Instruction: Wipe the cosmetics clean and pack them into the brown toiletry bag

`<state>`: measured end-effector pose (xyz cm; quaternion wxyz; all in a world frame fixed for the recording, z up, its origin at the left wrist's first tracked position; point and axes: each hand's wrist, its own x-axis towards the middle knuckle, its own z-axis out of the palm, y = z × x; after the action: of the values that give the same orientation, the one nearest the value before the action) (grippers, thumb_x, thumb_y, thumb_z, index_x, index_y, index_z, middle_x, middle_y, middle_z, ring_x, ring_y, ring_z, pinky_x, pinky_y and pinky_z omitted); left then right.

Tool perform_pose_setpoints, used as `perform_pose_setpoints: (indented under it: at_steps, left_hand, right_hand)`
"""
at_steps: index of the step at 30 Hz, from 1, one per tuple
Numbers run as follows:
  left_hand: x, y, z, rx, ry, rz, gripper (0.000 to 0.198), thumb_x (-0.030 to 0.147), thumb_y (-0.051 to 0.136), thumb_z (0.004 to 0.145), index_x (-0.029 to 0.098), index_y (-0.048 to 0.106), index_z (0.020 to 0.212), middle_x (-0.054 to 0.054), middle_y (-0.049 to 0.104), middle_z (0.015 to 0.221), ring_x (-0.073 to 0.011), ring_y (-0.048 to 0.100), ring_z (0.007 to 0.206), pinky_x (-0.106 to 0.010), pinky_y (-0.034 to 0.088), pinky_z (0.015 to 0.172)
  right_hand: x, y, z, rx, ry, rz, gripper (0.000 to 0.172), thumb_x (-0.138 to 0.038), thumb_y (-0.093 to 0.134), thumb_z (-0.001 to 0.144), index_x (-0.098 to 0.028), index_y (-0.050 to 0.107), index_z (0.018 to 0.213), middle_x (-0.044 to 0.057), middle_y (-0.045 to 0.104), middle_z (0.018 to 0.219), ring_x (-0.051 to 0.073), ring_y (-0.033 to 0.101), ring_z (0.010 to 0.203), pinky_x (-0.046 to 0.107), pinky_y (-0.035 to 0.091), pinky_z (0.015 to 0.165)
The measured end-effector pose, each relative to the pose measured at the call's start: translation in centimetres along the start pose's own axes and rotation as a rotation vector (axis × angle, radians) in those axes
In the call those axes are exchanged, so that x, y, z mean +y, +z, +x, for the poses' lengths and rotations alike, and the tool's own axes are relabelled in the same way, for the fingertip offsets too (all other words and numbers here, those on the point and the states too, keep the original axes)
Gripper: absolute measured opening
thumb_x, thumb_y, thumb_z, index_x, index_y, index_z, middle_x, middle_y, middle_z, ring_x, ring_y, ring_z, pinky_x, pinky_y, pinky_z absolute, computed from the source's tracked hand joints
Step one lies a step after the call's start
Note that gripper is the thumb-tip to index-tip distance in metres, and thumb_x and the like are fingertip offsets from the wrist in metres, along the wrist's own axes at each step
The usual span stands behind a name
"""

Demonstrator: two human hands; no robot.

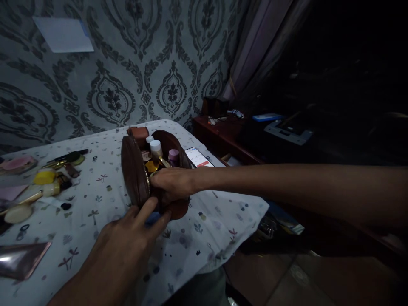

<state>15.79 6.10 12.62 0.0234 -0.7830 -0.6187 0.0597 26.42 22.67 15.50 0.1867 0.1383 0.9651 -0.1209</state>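
A brown zip bag (135,170) stands unzipped on the cloth-covered table, with a white-capped bottle (156,147), a pink-capped container (174,155) and a shiny gold item (152,166) inside. My right hand (174,183) reaches down into its opening; the fingertips are hidden, so what they hold cannot be seen. At the near edge, my left hand (134,233) grips the bag between thumb and fingers.
Makeup items, including a yellow sponge (44,177) and a brush (55,203), lie at the left. A shiny tube (24,260) is nearer. Behind the bag rests a lit phone (198,157). A dark red cabinet (219,131) adjoins the table's right side.
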Motion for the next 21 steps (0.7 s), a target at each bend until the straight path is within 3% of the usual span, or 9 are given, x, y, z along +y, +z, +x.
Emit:
perform_pose_setpoints:
  at_steps: [3, 10, 13, 18, 21]
  left_hand:
    - [0.1, -0.4, -0.1, -0.002, 0.013, -0.008, 0.066, 0.005, 0.05, 0.086, 0.044, 0.053, 0.139, -0.004, 0.052, 0.146, -0.0205, 0.068, 0.105, -0.026, 0.061, 0.068]
    - [0.1, -0.5, -0.2, 0.025, 0.024, 0.013, 0.062, 0.005, 0.048, 0.088, 0.042, 0.057, 0.136, -0.005, 0.052, 0.146, -0.0212, 0.069, 0.103, -0.028, 0.061, 0.069]
    - [0.0, -0.5, -0.2, 0.022, 0.021, 0.008, 0.062, 0.005, 0.048, 0.087, 0.042, 0.057, 0.137, -0.005, 0.052, 0.146, -0.0221, 0.069, 0.105, -0.029, 0.061, 0.071]
    - [0.0, -0.8, 0.0, -0.002, 0.024, -0.017, 0.062, 0.004, 0.05, 0.086, 0.042, 0.058, 0.134, -0.004, 0.052, 0.145, -0.0212, 0.069, 0.104, -0.027, 0.061, 0.069]
    - [0.0, -0.8, -0.1, 0.0, 0.031, -0.011, 0.063, 0.004, 0.049, 0.086, 0.042, 0.056, 0.136, -0.004, 0.052, 0.145, -0.0202, 0.068, 0.105, -0.025, 0.06, 0.068]
  right_hand:
    - [-0.1, -0.2, 0.7, -0.106, -0.104, -0.056, 0.028, -0.026, 0.066, 0.082, -0.011, 0.072, 0.105, 0.01, 0.073, 0.1, 0.024, 0.068, 0.092, 0.028, 0.046, 0.066]
    - [-0.2, -1.8, 1.4, -0.262, -0.138, -0.217, 0.028, -0.022, 0.069, 0.08, -0.007, 0.073, 0.104, 0.009, 0.07, 0.095, 0.022, 0.065, 0.086, 0.028, 0.045, 0.064]
    - [0.4, -1.9, 1.2, -0.27, -0.162, -0.188, 0.029, -0.025, 0.07, 0.081, -0.009, 0.072, 0.105, 0.007, 0.069, 0.091, 0.02, 0.064, 0.082, 0.028, 0.044, 0.066]
    - [0.0, -1.5, 1.2, -0.176, -0.219, -0.262, 0.021, -0.022, 0.067, 0.084, -0.01, 0.072, 0.101, 0.007, 0.069, 0.09, 0.022, 0.063, 0.084, 0.03, 0.044, 0.071]
    - [0.1, -0.9, 2.2, -0.215, -0.225, -0.136, 0.014, -0.01, 0.068, 0.074, -0.011, 0.072, 0.088, 0.006, 0.067, 0.083, 0.023, 0.062, 0.083, 0.032, 0.045, 0.073]
